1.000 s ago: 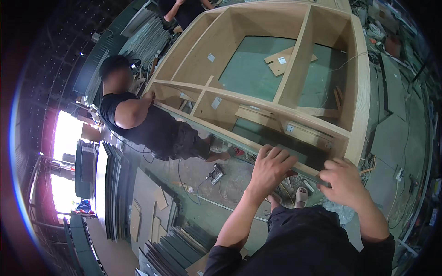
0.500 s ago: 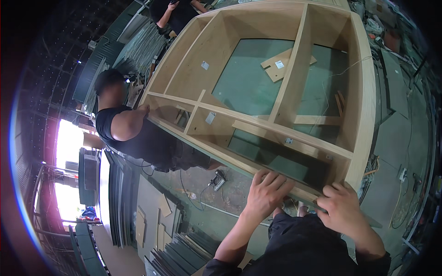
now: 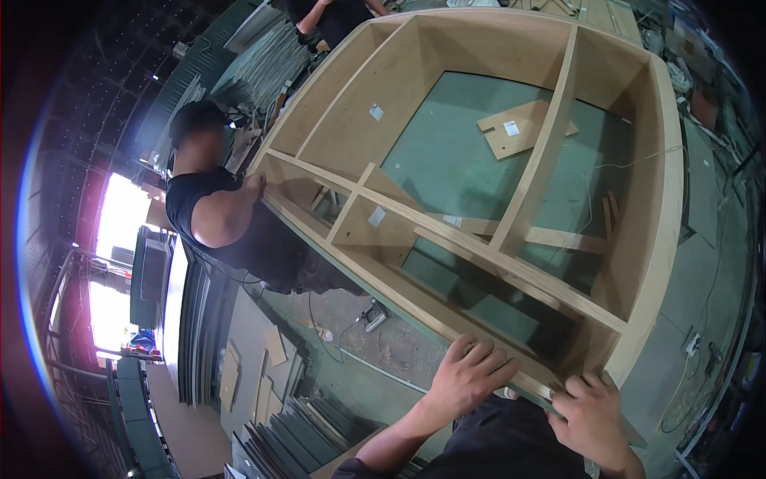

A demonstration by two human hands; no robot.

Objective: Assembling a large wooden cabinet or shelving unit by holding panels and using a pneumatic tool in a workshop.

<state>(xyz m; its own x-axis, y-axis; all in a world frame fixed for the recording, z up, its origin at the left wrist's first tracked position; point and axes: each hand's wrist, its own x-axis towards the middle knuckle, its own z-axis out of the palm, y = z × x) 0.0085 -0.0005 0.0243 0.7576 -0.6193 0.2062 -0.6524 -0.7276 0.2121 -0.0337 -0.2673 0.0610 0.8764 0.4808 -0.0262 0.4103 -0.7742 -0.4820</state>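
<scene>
Gripping a large wooden cabinet frame [image 3: 670, 199] by the near rail [image 3: 399, 294], with the left hand [image 3: 471, 379] closed over the edge, knuckles up, and with the right hand [image 3: 589, 415] curled over the same edge close to the near right corner. Placed directly in front, filling the upper middle and right of the view, with open compartments facing up. Slanting along the near rail from upper left, at a co-worker's hand [image 3: 255, 188], down to lower right, at both bare hands; looking longest in that direction, though bent by the lens. Crossed by a tall divider [image 3: 546, 144] running from near the rail toward the far side. Showing within the largest opening a notched board [image 3: 503, 144], lying askew. Neighboured at lower left by stacked dark panels [image 3: 299, 439] and a power tool [image 3: 373, 315] on the floor.
</scene>
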